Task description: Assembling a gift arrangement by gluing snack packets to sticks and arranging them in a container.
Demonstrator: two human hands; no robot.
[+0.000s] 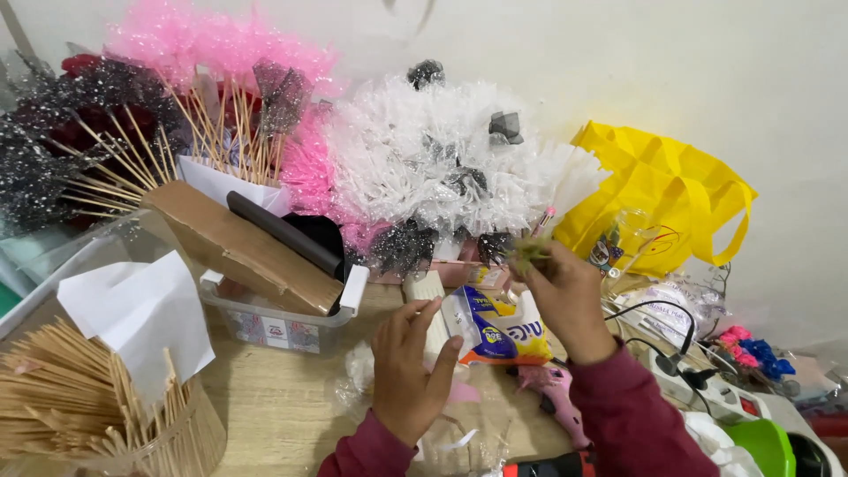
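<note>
My right hand [565,296] is raised over the table, its fingers pinched on a small blurred greenish bit at the end of a thin stick [533,247], close to the white net flower bouquet [433,163]. My left hand [406,367] hovers lower with fingers spread and nothing in it, just beside a white, blue and yellow packet [495,331]. A pink glue gun [552,389] lies under my right forearm. Both sleeves are dark red.
A basket of wooden skewers [79,406] with white paper stands front left. A clear box [283,322] holds a cardboard piece and a black roll. Pink and black net bouquets [221,53] on skewers line the wall. A yellow bag [658,194] and a power strip [698,384] sit right.
</note>
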